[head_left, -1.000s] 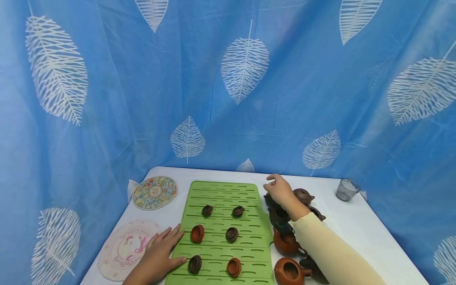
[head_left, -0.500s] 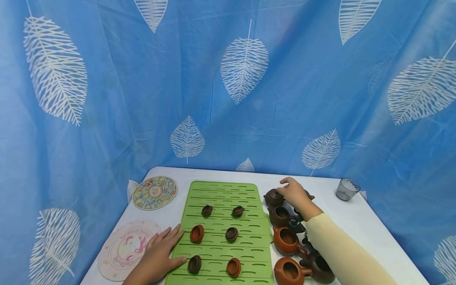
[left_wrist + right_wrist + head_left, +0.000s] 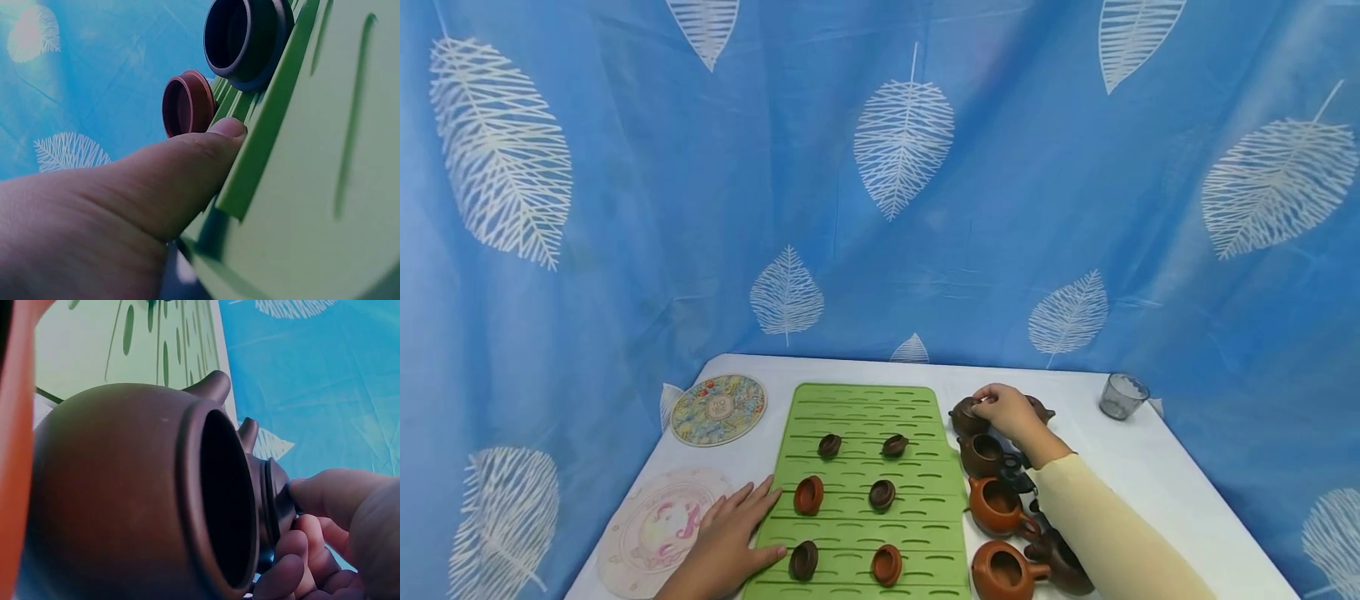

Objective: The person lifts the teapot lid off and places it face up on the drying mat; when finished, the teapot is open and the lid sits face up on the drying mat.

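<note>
My right hand [image 3: 1011, 417] pinches the knob of a dark brown lid [image 3: 284, 503], which sits on the farthest teapot [image 3: 964, 419] of the left row. Nearer in the right wrist view stands a lidless dark teapot [image 3: 119, 487], its round mouth exposed. On the left, my left hand [image 3: 726, 533] lies with straight fingers on the left edge of a green ridged mat [image 3: 857, 400]. Several small teapot lids lie on that mat, among them a reddish lid [image 3: 808, 495] and a dark lid [image 3: 803, 560]. In the left wrist view the thumb [image 3: 187, 165] touches the mat's edge.
Two lidless orange-brown teapots [image 3: 997, 504] stand nearer along the mat's right side, with darker teapots beyond them, partly behind the right sleeve. A glass cup [image 3: 1123, 397] stands at the far right. Left lie a patterned round mat [image 3: 718, 410] and a pink-white round mat [image 3: 658, 533].
My right hand has come down from above the far teapots and now pinches the far teapot's lid. The left hand stays on the mat's edge. The head view has shifted slightly.
</note>
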